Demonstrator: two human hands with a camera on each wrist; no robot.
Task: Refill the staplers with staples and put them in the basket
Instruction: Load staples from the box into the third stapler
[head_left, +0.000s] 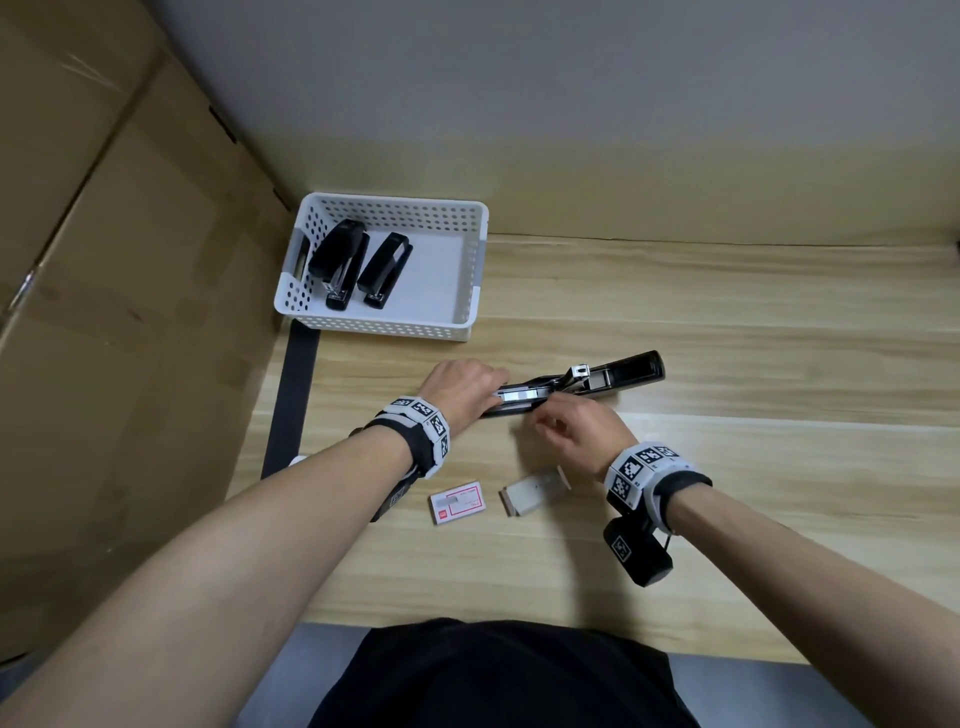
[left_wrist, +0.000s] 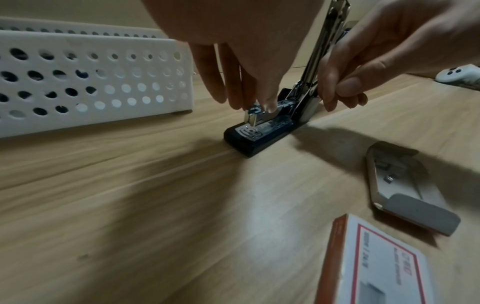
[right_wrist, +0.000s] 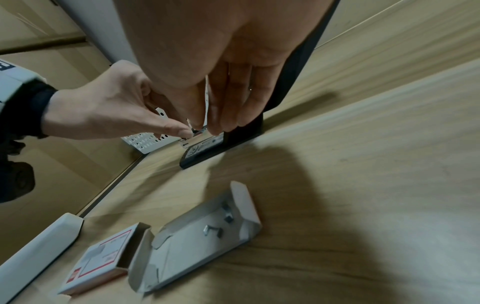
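An open black stapler lies on the wooden table, its lid swung back to the right. A silver staple strip sits in its magazine. My left hand pinches the magazine's front end between thumb and fingers. My right hand has curled fingers pinching the strip's rear end near the hinge. In the right wrist view my right fingertips press down on the magazine beside the left thumb. The white perforated basket holds two black staplers.
A red-and-white staple box sleeve and its open grey tray with a few loose staple bits lie near the table's front. Cardboard boxes stand at the left. A white controller lies far right.
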